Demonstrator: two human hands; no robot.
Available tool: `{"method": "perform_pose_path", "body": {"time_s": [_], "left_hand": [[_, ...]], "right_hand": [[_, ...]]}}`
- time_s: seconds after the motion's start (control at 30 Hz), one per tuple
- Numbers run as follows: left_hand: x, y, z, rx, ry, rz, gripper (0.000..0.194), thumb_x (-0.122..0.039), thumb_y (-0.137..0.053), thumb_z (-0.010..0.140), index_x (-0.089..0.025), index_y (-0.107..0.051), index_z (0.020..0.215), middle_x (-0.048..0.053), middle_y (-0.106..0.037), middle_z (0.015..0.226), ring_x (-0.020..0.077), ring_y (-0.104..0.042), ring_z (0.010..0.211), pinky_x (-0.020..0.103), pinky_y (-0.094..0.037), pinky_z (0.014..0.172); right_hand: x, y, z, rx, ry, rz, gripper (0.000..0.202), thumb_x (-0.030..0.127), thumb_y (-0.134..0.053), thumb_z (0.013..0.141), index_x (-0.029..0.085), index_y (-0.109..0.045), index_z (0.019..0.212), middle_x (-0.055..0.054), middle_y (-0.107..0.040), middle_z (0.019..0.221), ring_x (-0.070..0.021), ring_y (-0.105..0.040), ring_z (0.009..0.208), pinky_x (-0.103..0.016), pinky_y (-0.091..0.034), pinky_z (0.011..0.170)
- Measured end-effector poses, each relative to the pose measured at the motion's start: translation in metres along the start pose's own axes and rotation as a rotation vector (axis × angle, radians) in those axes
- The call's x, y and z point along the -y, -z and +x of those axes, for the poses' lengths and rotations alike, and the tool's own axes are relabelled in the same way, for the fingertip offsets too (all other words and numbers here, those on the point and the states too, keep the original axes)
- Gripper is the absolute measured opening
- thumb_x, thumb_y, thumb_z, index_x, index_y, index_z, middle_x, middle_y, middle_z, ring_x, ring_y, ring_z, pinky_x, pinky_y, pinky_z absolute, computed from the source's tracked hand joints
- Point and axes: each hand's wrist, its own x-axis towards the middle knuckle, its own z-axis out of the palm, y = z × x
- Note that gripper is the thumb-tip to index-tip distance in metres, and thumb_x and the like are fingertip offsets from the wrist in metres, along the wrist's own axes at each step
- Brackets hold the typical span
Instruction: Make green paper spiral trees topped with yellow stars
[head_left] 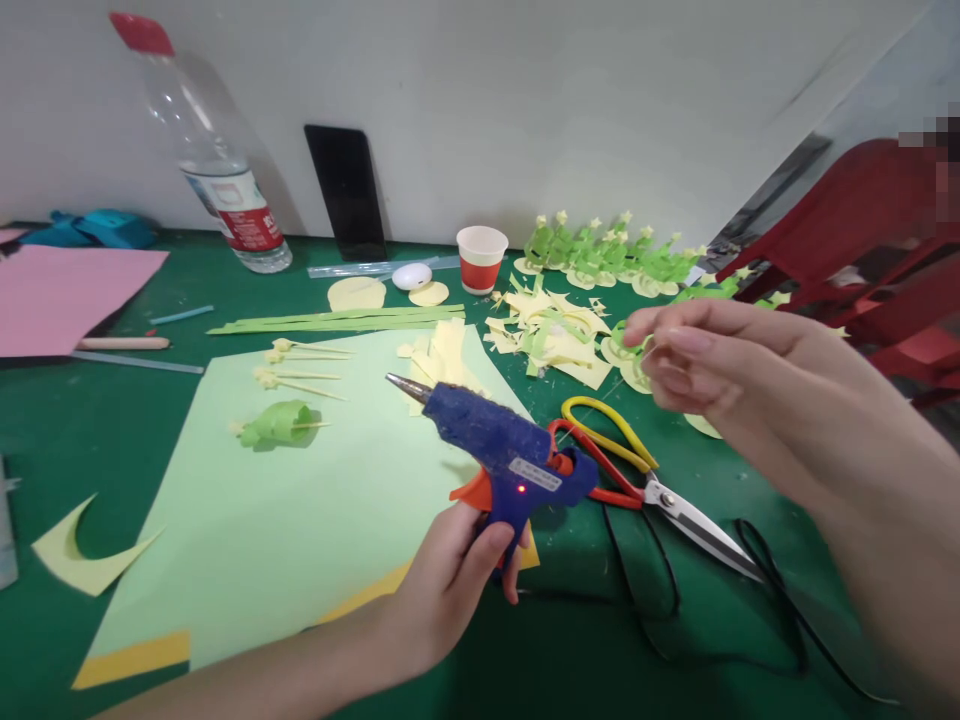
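Note:
My left hand (457, 570) is wrapped round the handle of a blue glue gun (487, 430), whose metal nozzle points to the upper left and whose red light is lit. My right hand (720, 370) is raised at the right with thumb and fingers pinched; a thin clear strand seems to run from them toward the glue gun. Below the gun lies a light green sheet (247, 550). On it rest a curled green paper piece on a stick (281, 425), several sticks with pale tips (300, 375) and cream paper pieces (446, 355).
Scissors (675, 505) and a black cord (675, 590) lie at the right. Behind stand a bottle (240, 210), a black phone (349, 190), a paper cup (481, 260) and several small green paper plants (600, 250). Paper scraps (555, 335) and pink paper (75, 290) lie around.

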Motion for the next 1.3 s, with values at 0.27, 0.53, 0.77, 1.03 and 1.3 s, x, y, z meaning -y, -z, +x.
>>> {"method": "perform_pose_path", "body": {"time_s": [0.27,0.53,0.77,1.03,1.3], "left_hand": [[-0.002,-0.001,0.000,-0.044,0.073,-0.100,0.044,-0.057,-0.038,0.083,-0.015,-0.049,0.078,-0.001,-0.049,0.062,0.0093,-0.049,0.049,0.024,-0.040,0.052],[-0.006,-0.003,0.000,-0.074,0.114,-0.093,0.046,-0.059,-0.040,0.080,-0.014,-0.050,0.077,-0.002,-0.049,0.060,0.0088,-0.048,0.049,0.022,-0.041,0.052],[-0.002,-0.001,-0.002,-0.081,0.128,-0.083,0.046,-0.059,-0.040,0.081,-0.015,-0.050,0.076,-0.001,-0.051,0.063,0.0089,-0.050,0.051,0.023,-0.043,0.054],[-0.001,-0.002,-0.003,-0.086,0.127,-0.087,0.044,-0.057,-0.041,0.081,-0.015,-0.052,0.076,0.000,-0.052,0.065,0.0096,-0.050,0.051,0.024,-0.045,0.054],[0.003,-0.001,-0.004,-0.075,0.104,-0.070,0.041,-0.055,-0.038,0.084,-0.016,-0.051,0.076,-0.001,-0.053,0.065,0.0091,-0.050,0.053,0.023,-0.044,0.056]], "right_hand": [[-0.003,-0.001,0.003,0.064,-0.061,0.203,0.018,0.036,-0.050,0.083,0.028,-0.065,0.090,0.001,-0.060,0.096,-0.0076,-0.044,0.060,-0.019,-0.041,0.050],[-0.006,-0.010,0.000,0.207,-0.026,0.225,0.023,0.021,-0.061,0.073,0.024,-0.050,0.093,-0.003,-0.060,0.109,-0.0085,-0.049,0.065,-0.023,-0.047,0.064],[-0.007,-0.013,0.001,0.241,0.008,0.298,0.034,0.015,-0.057,0.072,0.026,-0.040,0.099,-0.002,-0.062,0.102,-0.0142,-0.055,0.086,-0.028,-0.048,0.073],[-0.012,-0.019,0.005,0.135,0.151,0.412,0.044,0.001,-0.060,0.063,0.027,-0.046,0.094,0.003,-0.049,0.076,-0.0119,-0.050,0.081,-0.023,-0.044,0.067],[-0.010,-0.026,0.005,-0.101,0.280,0.208,0.033,0.003,-0.064,0.062,0.025,-0.051,0.083,0.003,-0.047,0.078,-0.0104,-0.046,0.070,-0.027,-0.043,0.068]]}}
